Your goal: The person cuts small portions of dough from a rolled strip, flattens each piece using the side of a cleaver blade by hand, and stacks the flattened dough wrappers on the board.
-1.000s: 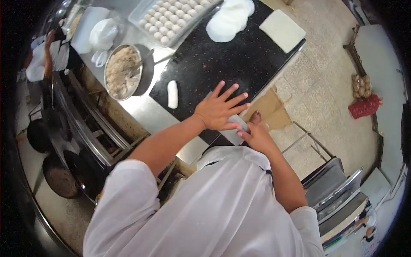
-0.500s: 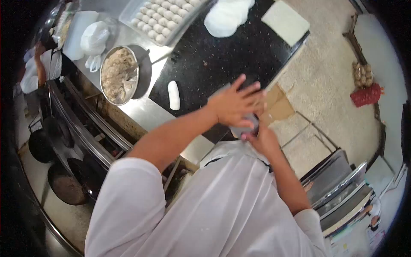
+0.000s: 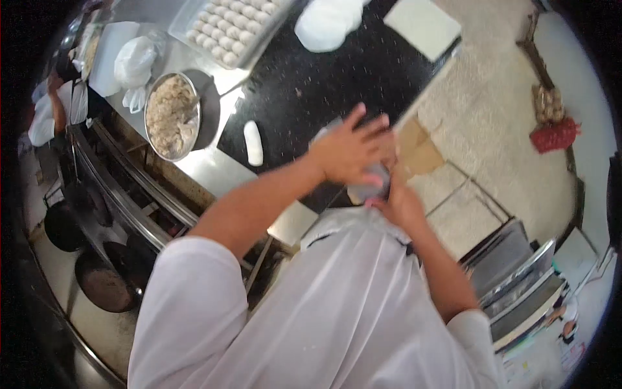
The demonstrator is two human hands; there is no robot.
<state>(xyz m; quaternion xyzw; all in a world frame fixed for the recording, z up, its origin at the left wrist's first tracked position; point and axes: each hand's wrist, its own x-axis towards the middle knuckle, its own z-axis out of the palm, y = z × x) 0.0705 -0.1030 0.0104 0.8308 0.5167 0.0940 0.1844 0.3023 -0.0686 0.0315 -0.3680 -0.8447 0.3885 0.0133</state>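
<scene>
Palm down, my left hand lies over a flat grey object near the front edge of the black tabletop, its fingers apart and blurred. My right hand is closed around the right side of that grey object, its thumb toward my apron; its far fingers are partly hidden behind the left hand. What lies under the grey object cannot be made out. A short white dough roll rests on the black surface to the left of my hands.
Left are a steel bowl of pale filling, a bag and a tray of dough balls. White rounds and a white square lie beyond. A co-worker is far left; racked trays stand right.
My left hand has shifted slightly right, over the grey object and closer to my right hand. My right hand keeps its grip. The camera view has also shifted a little.
</scene>
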